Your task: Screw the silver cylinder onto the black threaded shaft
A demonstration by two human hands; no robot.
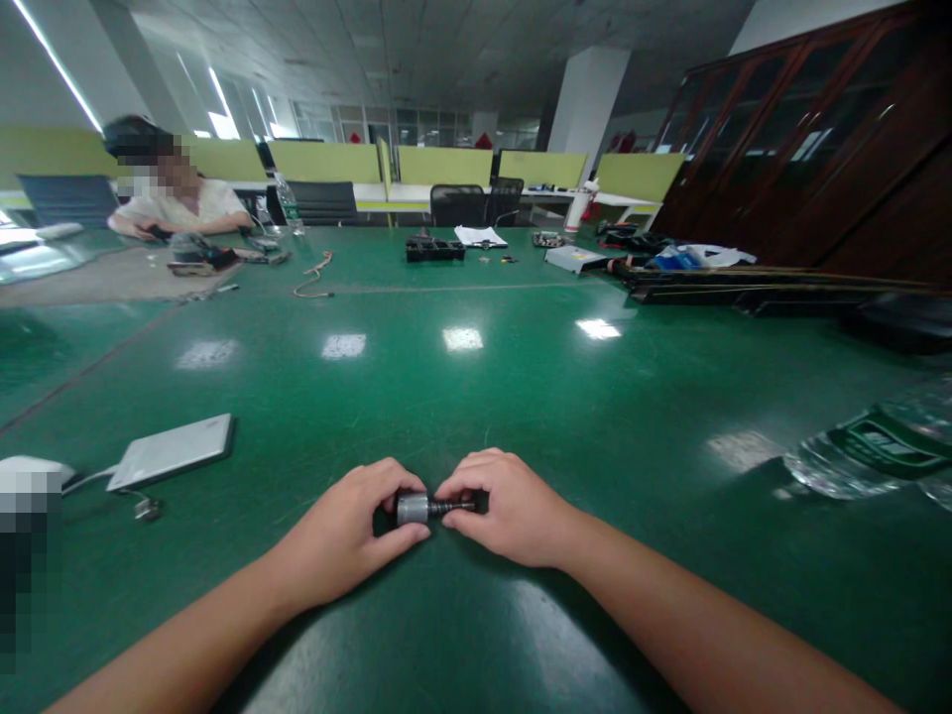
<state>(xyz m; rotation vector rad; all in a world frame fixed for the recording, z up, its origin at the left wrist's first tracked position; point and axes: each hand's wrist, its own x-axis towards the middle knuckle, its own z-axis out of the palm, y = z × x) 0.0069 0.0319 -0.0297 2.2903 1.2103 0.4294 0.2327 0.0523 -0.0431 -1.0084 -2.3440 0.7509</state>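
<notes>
A small metal part lies on the green table (461, 397) near its front, with a grey cylinder (413, 509) at its left end and a dark ridged shaft (450, 507) running to the right. My left hand (357, 531) is curled around the cylinder, thumb in front and fingers behind. The shaft sits between the thumb and fingers of my right hand (510, 506), its tip showing in the gap of the grip. Both hands rest low over the tabletop, their fingertips close together but apart.
To the left lies a white flat device (175, 451) with a cable. Plastic bottles (870, 451) lie at the right. Farther back are a black tray (435, 249), a grey box (575, 259), a cord (316, 273) and dark long parts (691, 288). A person (178, 193) sits at the far left.
</notes>
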